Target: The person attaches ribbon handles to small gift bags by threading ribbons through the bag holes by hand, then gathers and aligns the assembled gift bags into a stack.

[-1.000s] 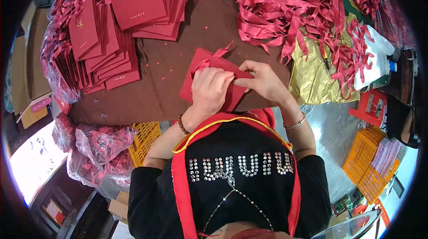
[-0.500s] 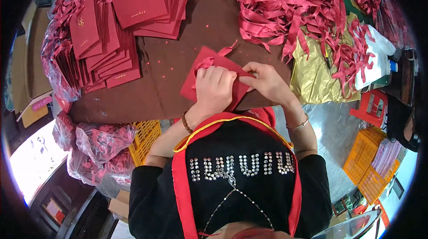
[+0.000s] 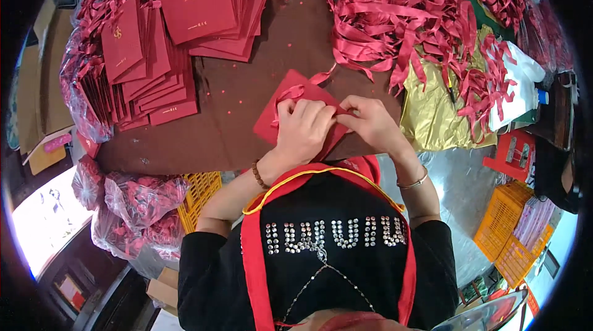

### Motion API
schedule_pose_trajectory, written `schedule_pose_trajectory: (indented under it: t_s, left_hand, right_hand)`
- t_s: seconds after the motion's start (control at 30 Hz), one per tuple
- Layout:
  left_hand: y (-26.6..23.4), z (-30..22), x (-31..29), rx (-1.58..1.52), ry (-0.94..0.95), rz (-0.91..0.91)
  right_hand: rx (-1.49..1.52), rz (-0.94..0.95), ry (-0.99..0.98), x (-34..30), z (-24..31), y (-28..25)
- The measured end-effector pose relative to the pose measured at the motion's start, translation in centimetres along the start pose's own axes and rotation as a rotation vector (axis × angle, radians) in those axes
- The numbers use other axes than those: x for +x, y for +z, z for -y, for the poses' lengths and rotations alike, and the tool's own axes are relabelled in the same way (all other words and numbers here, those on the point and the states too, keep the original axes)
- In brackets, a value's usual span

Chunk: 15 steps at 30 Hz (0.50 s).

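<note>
A red paper gift bag (image 3: 278,114) lies tilted on the brown cloth at the table's near edge, a pink-red ribbon (image 3: 293,92) across its upper left part and trailing past its far corner. My left hand (image 3: 304,127) rests over the bag's middle, fingers curled and gripping it. At the bag's right edge, my right hand (image 3: 372,124) pinches with thumb and fingertips close beside the left fingers. Whether those fingertips hold the bag's edge or a ribbon end is hidden.
Stacked red bags (image 3: 201,6) with gold print fill the table's far left. A heap of loose ribbons (image 3: 401,12) lies far right, beside gold plastic sheeting (image 3: 432,114). Wrapped red bundles (image 3: 145,198) and a yellow crate (image 3: 201,195) stand below left; an orange crate (image 3: 503,210) stands right.
The left hand has loosened from a tight fist to longer, more outstretched fingers on the bag. The right fingertips still pinch at its right edge, slightly shifted. The whole view has moved a little.
</note>
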State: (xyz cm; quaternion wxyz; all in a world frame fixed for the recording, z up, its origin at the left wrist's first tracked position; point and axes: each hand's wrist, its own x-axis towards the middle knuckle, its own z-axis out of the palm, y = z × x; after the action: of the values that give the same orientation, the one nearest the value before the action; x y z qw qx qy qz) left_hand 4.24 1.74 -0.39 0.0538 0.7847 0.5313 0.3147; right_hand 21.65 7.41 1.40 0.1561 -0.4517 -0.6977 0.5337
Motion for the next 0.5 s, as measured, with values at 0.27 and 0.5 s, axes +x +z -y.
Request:
schedule_pose_trajectory:
  t_s: [0.27,0.5]
  left_hand:
    - [-5.1,3.5,5.7,-0.223,-0.037,0.313]
    - [-4.3,5.4,7.3,-0.351,-0.153,0.918]
  right_hand:
    - [-0.123,0.217,-0.183,1.5,1.4,-2.3]
    - [-0.145,0.160,-0.226,1.6,1.3,-1.3]
